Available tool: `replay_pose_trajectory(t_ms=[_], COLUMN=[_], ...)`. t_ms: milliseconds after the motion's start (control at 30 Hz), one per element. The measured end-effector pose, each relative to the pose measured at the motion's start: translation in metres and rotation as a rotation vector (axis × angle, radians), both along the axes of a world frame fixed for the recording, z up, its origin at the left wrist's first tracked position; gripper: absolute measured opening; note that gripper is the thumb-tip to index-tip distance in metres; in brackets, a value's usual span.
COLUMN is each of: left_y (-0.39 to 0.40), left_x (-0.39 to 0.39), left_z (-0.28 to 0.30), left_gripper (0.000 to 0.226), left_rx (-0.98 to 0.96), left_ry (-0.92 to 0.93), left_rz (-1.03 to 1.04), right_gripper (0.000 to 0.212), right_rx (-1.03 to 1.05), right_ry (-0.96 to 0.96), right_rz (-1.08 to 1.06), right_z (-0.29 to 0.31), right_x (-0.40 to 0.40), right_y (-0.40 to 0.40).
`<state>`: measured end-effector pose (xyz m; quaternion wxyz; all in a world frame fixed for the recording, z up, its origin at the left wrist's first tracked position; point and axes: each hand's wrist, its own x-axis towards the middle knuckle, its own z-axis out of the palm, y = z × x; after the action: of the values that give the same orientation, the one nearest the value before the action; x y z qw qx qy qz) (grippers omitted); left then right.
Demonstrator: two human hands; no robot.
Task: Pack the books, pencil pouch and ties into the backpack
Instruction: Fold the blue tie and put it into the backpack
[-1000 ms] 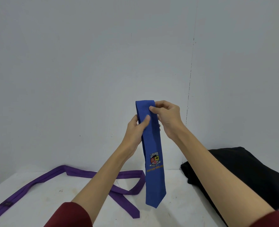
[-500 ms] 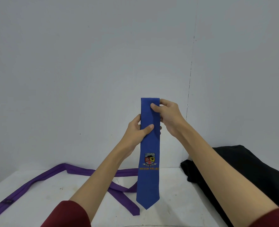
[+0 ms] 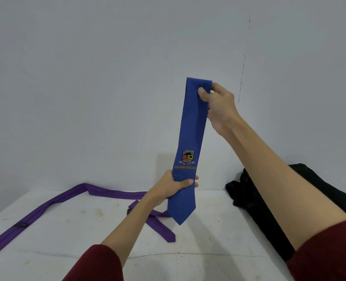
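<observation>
Hands hold blue tie (image 3: 192, 126) up over desk (image 3: 208, 246) middle: right hand (image 3: 218, 104) pinches top fold, left hand (image 3: 174, 187) grips near tip. Loose grip = fold slips open. Purple tie (image 3: 46, 205) lies by left edge, bag (image 3: 330, 191) at right edge.

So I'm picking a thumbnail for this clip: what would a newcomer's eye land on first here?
First the blue tie, held upright in mid-air at the centre: the right hand pinches its folded top and the left hand grips it just below the embroidered crest. Next, the purple tie sprawled across the white table to the left. The black backpack lies at the table's right edge.
</observation>
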<state>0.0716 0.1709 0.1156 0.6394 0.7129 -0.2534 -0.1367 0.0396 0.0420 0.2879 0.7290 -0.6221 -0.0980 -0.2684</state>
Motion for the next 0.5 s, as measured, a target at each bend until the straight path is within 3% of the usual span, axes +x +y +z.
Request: replay_pose_trajectory(t_ms=[300,500], left_y=[0.0006,0.0016], left_x=[0.0026,0.0018], left_z=[-0.0096,-0.0051], left_gripper=[0.022,0.021], left_rx=[0.029,-0.064], left_ry=[0.044,0.15], left_rz=[0.063,-0.008], right_gripper=[0.012,0.013], right_rx=[-0.019,-0.003], right_ry=[-0.006,-0.017], right_rz=[0.028,0.049], right_z=[-0.0037,-0.0005], right_x=[0.0037,0.0042], right_y=[-0.0015,-0.0061])
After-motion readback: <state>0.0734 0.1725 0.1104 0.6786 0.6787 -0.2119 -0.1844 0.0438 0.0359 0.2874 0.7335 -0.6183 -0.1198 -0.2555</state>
